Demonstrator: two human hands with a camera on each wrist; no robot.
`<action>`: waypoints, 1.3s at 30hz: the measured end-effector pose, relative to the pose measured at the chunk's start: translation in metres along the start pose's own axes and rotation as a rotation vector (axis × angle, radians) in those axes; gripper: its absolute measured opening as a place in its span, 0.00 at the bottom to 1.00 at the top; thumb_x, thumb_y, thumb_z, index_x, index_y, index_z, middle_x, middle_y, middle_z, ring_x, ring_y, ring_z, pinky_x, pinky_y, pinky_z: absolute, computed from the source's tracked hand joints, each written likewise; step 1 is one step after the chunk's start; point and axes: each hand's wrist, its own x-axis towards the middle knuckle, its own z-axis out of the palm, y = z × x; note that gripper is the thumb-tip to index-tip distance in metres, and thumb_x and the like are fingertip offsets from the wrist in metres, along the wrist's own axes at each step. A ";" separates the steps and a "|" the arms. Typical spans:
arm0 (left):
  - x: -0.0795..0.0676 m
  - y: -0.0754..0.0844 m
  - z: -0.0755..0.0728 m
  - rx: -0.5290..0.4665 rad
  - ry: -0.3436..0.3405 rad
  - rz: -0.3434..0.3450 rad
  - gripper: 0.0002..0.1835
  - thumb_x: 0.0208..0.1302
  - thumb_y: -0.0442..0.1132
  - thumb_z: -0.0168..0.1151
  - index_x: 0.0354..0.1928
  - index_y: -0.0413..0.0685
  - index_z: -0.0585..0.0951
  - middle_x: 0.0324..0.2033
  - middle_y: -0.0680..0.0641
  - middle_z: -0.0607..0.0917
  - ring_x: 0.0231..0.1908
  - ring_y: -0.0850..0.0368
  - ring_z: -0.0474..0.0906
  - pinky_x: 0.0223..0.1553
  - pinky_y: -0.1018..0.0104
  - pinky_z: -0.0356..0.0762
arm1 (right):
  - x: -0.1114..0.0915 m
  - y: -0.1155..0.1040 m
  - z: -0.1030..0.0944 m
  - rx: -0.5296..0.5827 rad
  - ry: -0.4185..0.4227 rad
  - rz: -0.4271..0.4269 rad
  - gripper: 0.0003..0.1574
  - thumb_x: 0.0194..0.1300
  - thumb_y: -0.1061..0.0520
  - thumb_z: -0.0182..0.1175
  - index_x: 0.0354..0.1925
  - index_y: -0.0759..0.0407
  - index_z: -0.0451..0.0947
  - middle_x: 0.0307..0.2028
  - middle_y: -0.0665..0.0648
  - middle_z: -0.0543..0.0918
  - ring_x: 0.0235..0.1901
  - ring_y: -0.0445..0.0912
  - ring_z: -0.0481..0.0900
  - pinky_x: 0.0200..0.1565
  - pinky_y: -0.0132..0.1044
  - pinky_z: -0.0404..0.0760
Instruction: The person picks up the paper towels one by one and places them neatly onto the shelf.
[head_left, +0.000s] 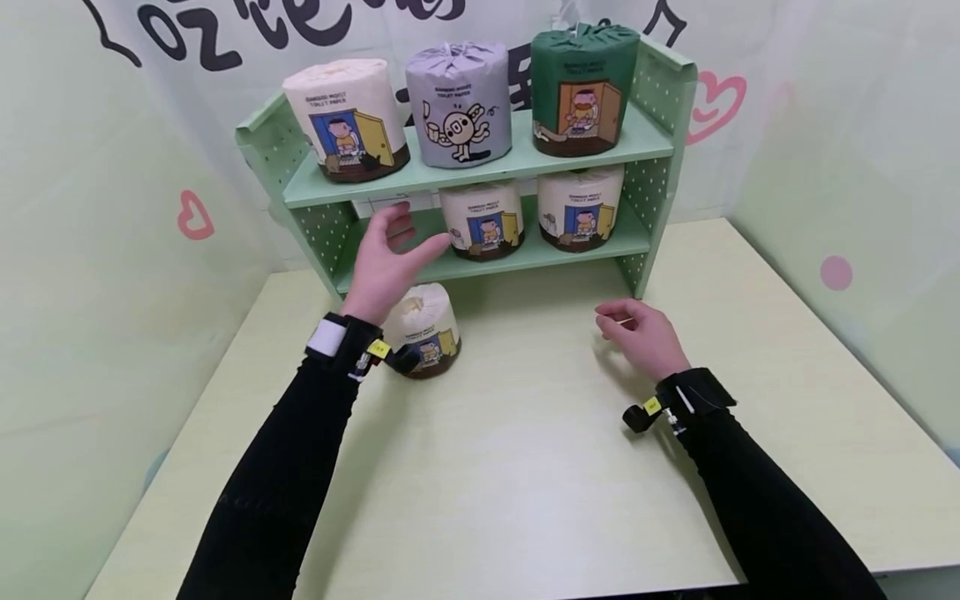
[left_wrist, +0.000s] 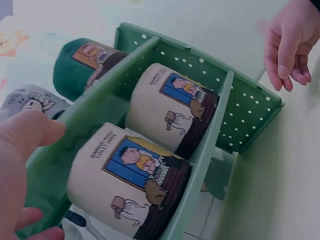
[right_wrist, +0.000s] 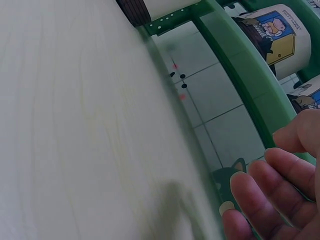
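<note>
My left hand (head_left: 390,258) is raised in front of the left end of the green shelf's lower tier, thumb and fingers apart and nothing between them. Its thumb points toward a cream wrapped toilet roll (head_left: 483,221) on that tier. Beside that roll stands another cream toilet roll (head_left: 579,208). A third cream toilet roll (head_left: 431,329) stands on the table below my left hand, partly hidden by the wrist. Over the table at the right, my right hand (head_left: 647,337) hangs with loosely bent fingers and holds nothing, close to the shelf's right foot.
The two-tier green shelf (head_left: 472,268) stands at the back of the table (head_left: 525,467). Its upper tier carries a pale pink roll (head_left: 347,121), a lavender roll (head_left: 460,107) and a green roll (head_left: 583,92). Printed walls (head_left: 840,125) rise behind and at both sides.
</note>
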 end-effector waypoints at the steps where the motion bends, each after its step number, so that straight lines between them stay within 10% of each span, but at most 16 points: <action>1: -0.004 0.001 -0.003 -0.004 0.002 0.008 0.48 0.57 0.55 0.74 0.73 0.51 0.58 0.66 0.46 0.65 0.63 0.55 0.62 0.63 0.56 0.66 | 0.000 0.000 0.000 0.002 0.002 -0.001 0.19 0.71 0.50 0.61 0.53 0.61 0.80 0.39 0.57 0.83 0.37 0.51 0.80 0.40 0.43 0.73; 9: -0.034 0.006 -0.025 -0.061 0.012 0.010 0.44 0.63 0.46 0.72 0.74 0.46 0.57 0.66 0.45 0.65 0.64 0.51 0.62 0.64 0.54 0.65 | 0.000 0.001 0.001 0.002 -0.003 -0.008 0.19 0.71 0.50 0.61 0.53 0.61 0.80 0.39 0.57 0.83 0.38 0.52 0.80 0.41 0.42 0.74; 19: -0.054 -0.029 -0.045 -0.072 0.037 -0.009 0.44 0.63 0.45 0.71 0.74 0.46 0.57 0.66 0.44 0.64 0.64 0.51 0.62 0.65 0.51 0.63 | 0.000 0.000 0.002 -0.004 -0.004 -0.001 0.19 0.72 0.50 0.60 0.53 0.61 0.80 0.39 0.56 0.83 0.37 0.50 0.80 0.41 0.42 0.74; 39: -0.078 -0.083 -0.044 -0.056 -0.004 -0.151 0.51 0.61 0.43 0.73 0.76 0.42 0.49 0.69 0.38 0.58 0.66 0.47 0.57 0.64 0.46 0.63 | -0.002 0.001 0.002 -0.002 -0.025 0.004 0.18 0.72 0.51 0.60 0.52 0.61 0.80 0.42 0.62 0.84 0.38 0.52 0.80 0.40 0.42 0.74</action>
